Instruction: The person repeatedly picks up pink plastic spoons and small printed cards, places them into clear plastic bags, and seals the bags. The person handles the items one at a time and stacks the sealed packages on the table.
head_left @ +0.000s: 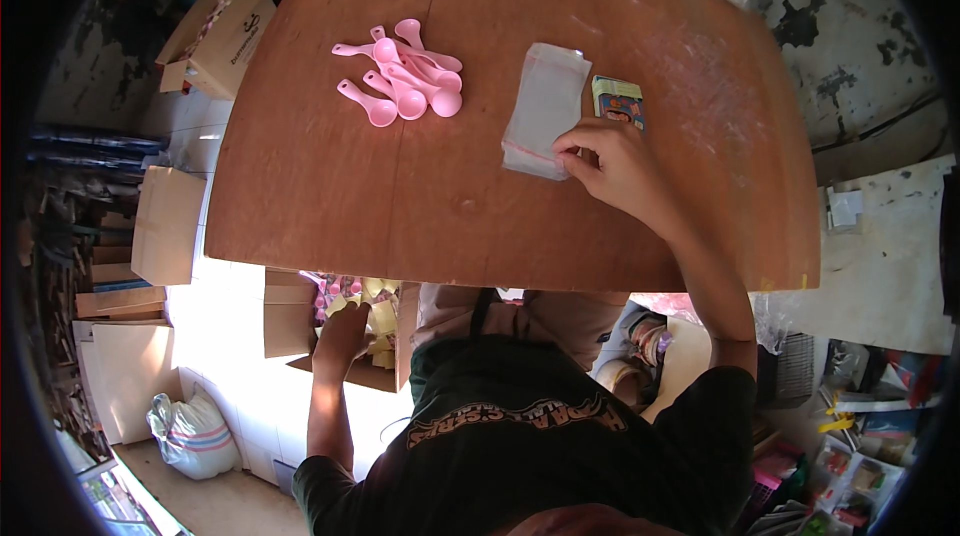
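Observation:
On the brown wooden table lies a small stack of clear plastic bags (545, 106) with a reddish line along the near edge. My right hand (612, 161) reaches across from the right, thumb and fingertips pinched on the near right corner of a plastic bag. Just beyond its knuckles sits a stack of small printed cards (617, 98), partly covered by the hand. A loose pile of pink measuring spoons (410, 76) rests further left. Below the table's front edge, my left hand (343, 336) is over an open cardboard box (290, 321); its fingers are too unclear to read.
Pink and pale yellow packets (380, 311) lie inside that box. Crumpled clear plastic (705, 86) spreads over the table's right side. Cardboard boxes (228, 41) stand beyond the left edge, and a tied white sack (193, 436) is on the floor. The table's front edge (500, 286) is close to my body.

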The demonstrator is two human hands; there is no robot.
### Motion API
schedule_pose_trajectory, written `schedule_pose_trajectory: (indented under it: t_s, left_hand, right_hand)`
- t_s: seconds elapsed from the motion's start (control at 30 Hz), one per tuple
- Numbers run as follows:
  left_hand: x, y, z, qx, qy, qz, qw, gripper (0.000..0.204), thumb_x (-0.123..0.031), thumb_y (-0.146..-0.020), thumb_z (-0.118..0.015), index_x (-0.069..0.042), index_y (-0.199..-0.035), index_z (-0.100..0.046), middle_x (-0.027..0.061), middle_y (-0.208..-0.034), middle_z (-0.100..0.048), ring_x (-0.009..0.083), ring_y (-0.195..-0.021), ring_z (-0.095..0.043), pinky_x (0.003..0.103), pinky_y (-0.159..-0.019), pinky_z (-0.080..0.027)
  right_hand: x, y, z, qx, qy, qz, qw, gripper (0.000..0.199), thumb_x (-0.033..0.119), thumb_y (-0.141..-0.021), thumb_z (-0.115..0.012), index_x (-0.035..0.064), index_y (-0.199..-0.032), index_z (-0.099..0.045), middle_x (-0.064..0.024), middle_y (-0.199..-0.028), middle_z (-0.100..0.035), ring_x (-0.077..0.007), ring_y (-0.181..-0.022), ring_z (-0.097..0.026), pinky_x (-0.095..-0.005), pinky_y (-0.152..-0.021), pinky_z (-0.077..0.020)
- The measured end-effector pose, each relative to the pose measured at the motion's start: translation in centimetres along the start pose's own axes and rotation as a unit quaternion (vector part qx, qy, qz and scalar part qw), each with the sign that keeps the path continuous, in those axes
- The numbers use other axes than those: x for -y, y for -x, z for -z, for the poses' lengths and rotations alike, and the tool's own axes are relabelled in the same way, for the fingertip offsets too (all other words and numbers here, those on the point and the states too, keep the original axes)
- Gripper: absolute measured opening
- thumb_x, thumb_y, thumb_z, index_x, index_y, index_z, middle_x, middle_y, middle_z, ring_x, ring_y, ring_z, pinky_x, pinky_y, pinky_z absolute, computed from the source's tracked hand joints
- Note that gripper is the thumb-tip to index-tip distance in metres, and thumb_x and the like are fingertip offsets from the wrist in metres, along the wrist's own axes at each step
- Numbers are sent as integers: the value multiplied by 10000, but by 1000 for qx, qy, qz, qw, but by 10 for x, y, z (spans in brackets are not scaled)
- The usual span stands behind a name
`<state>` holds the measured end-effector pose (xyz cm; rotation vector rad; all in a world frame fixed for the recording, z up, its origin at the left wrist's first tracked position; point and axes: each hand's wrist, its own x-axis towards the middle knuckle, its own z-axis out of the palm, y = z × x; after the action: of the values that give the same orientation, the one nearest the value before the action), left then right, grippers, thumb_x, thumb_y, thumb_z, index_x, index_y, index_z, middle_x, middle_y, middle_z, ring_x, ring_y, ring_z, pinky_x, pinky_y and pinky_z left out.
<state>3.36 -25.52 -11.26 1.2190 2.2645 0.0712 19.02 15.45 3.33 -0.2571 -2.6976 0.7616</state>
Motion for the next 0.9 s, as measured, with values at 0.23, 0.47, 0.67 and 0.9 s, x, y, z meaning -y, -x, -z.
schedule_pose_trajectory:
  t_s: [0.23, 0.47, 0.67, 0.9]
  left_hand:
    - [-75, -18, 42, 186, 284, -190, 921, 164, -107, -914, -561, -33, -1055, -598, 134, -926, -687, 260, -836, -677, 351, -723, -514]
    - [-148, -34, 120, 36, 366, -454, 811, 135, -42, -861, -663, -23, -994, -651, 91, -863, -706, 217, -784, -704, 291, -648, -531]
    - [-181, -78, 125, -58, 606, -232, 759, 378, -220, -973, -548, 9, -1271, -514, 168, -1111, -648, 247, -1033, -646, 320, -867, -510]
    - [-203, -104, 104, 219, 861, -157, 432, 544, -354, -971, -528, -3, -1363, -388, 160, -1257, -544, 268, -1151, -560, 408, -1015, -442]
  right_hand:
    - [-18, -37, -17, 102, 83, -79, 988, 120, 149, -725, -715, 71, -816, -712, -83, -825, -697, -261, -713, -663, -364, -630, -503]
    - [-28, -37, -20, 75, 121, -28, 989, 77, 131, -765, -654, 70, -779, -699, -95, -827, -684, -290, -733, -654, -401, -652, -501]
    - [-1, -28, 1, 29, 116, 5, 993, 83, 120, -799, -623, 66, -782, -684, -93, -821, -653, -285, -741, -653, -420, -642, -503]
    - [62, 23, 15, 54, 179, 184, 965, 79, 126, -746, -631, 87, -814, -643, -21, -797, -559, -209, -704, -637, -341, -558, -511]
